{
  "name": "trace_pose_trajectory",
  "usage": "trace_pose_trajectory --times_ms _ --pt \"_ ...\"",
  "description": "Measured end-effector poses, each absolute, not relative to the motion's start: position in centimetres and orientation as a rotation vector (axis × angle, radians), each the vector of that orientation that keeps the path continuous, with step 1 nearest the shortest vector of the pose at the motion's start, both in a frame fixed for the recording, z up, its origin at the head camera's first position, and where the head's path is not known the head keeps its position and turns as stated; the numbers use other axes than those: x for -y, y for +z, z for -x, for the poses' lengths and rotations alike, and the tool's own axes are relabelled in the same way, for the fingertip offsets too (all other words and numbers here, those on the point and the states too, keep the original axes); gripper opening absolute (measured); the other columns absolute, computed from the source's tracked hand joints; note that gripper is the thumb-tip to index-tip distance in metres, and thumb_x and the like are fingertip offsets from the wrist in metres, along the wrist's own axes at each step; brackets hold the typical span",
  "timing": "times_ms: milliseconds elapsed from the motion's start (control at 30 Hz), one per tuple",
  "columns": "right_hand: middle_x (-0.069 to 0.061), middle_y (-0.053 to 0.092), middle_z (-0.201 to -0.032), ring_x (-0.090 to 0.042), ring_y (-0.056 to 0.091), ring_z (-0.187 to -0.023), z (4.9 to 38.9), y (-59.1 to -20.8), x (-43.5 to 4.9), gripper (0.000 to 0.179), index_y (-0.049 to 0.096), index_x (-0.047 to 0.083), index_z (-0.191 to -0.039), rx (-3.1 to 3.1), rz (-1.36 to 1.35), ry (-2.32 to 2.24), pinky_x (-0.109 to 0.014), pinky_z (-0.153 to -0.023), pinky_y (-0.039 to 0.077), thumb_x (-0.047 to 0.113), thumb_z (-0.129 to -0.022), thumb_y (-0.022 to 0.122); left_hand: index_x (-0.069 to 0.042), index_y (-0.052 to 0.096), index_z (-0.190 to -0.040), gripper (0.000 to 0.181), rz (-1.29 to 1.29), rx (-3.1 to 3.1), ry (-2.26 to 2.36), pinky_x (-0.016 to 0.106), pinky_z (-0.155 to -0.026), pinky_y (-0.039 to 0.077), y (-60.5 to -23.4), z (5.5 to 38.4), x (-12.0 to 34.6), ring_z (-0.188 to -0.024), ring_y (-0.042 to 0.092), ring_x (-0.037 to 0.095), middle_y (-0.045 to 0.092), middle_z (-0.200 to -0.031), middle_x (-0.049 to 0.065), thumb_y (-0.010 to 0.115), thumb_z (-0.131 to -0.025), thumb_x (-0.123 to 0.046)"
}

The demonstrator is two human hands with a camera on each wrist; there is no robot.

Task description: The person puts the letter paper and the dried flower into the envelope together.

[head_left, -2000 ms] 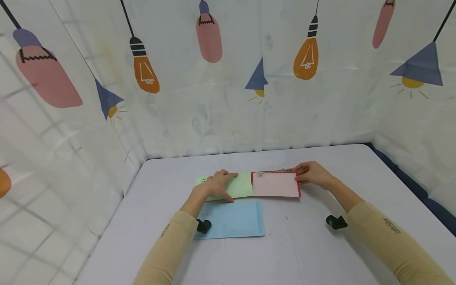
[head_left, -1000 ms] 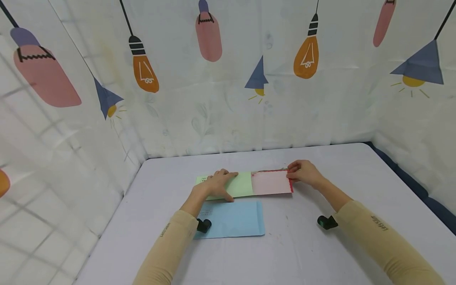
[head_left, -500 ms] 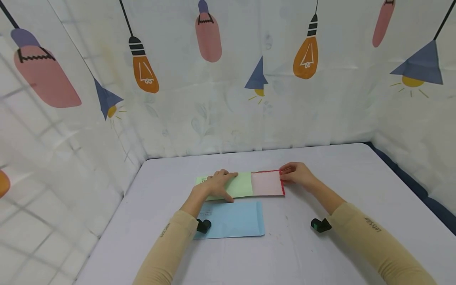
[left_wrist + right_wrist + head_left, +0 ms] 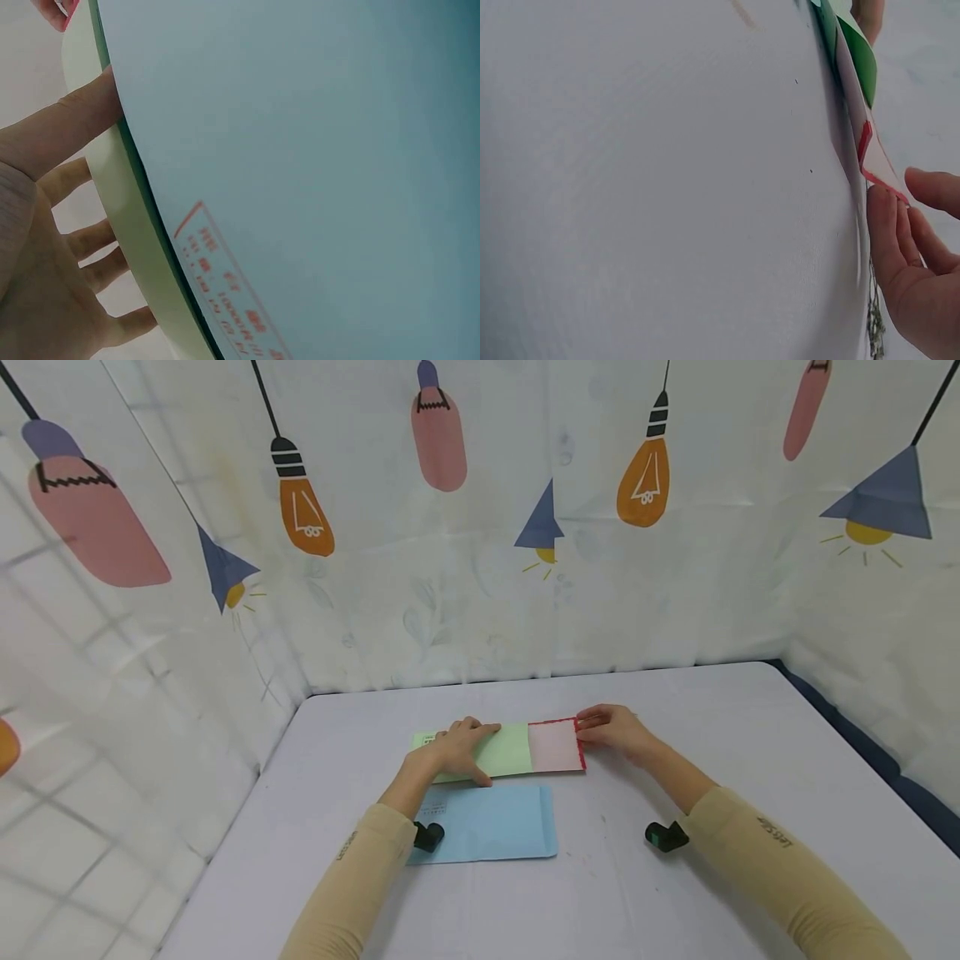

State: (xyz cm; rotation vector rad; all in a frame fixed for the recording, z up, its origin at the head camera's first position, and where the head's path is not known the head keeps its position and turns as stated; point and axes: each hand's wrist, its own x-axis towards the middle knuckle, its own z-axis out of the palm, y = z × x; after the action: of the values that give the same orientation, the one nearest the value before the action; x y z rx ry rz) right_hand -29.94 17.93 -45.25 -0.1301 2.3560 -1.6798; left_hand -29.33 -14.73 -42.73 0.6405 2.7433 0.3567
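A light green envelope (image 4: 513, 750) lies across the middle of the table. My left hand (image 4: 457, 752) rests on it with fingers spread; in the left wrist view its thumb lies by the near edge. Out of the envelope's right end sticks a pale pink card (image 4: 553, 747) with red edging, its left part hidden inside. My right hand (image 4: 611, 731) pinches the card's far right corner, and the right wrist view shows the thumb near the red edge (image 4: 889, 187) and the fingers behind. Nearer me lies a light blue envelope (image 4: 491, 827), partly under my left wrist.
The white table (image 4: 600, 893) carries the envelopes. A thin dried sprig (image 4: 875, 322) shows beside the right hand in the right wrist view. A patterned curtain (image 4: 480, 610) hangs behind the table. Black wrist cameras (image 4: 666, 837) stick out from both sleeves.
My right hand has moved left, and the pink card has slid further into the green envelope, so less of it shows. My left hand has stayed in place.
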Motion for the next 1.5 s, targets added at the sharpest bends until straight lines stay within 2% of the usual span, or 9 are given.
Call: trace_pose_trajectory --times_ms 467,900,1267,1500 --pt "-0.023 0.061 -0.126 -0.029 0.066 -0.106 30.0 -45.2 -16.0 0.044 0.058 -0.006 -0.136 -2.220 0.131 -1.758 -0.039 -0.090 0.057 0.004 -0.095 0.072 -0.024 0.038 -0.160 0.100 -0.644 -2.738 0.390 0.059 -0.110 0.033 -42.6 29.2 14.8 -0.139 0.037 0.032 0.040 -0.152 0.011 0.091 -0.077 -0.040" --pt "-0.024 0.062 -0.129 -0.029 0.068 -0.107 30.1 -45.2 -15.0 0.047 0.055 -0.007 -0.138 -2.165 0.192 -1.779 -0.039 -0.090 0.057 0.003 -0.095 0.071 -0.023 0.037 -0.161 0.100 -0.672 -2.734 0.375 0.058 -0.112 0.031 -42.7 29.4 14.9 -0.138 0.037 0.032 0.040 -0.151 0.011 0.091 -0.078 -0.041" --pt "-0.018 0.067 -0.125 -0.027 0.068 -0.108 30.1 -45.4 -14.0 0.047 0.056 -0.001 -0.139 -2.204 0.158 -1.732 -0.036 -0.090 0.057 0.008 -0.095 0.073 -0.024 0.037 -0.161 0.101 -0.660 -2.738 0.383 0.057 -0.111 0.032 -42.8 29.3 14.9 -0.138 0.037 0.032 0.040 -0.151 0.011 0.091 -0.078 -0.041" --pt "-0.018 0.069 -0.126 -0.026 0.069 -0.108 30.0 -45.2 -13.6 0.050 0.054 -0.001 -0.140 -2.183 0.173 -1.736 -0.036 -0.090 0.056 0.008 -0.095 0.073 -0.024 0.038 -0.161 0.100 -0.654 -2.746 0.366 0.056 -0.110 0.034 -42.9 29.3 14.9 -0.136 0.038 0.030 0.041 -0.150 0.010 0.091 -0.078 -0.042"
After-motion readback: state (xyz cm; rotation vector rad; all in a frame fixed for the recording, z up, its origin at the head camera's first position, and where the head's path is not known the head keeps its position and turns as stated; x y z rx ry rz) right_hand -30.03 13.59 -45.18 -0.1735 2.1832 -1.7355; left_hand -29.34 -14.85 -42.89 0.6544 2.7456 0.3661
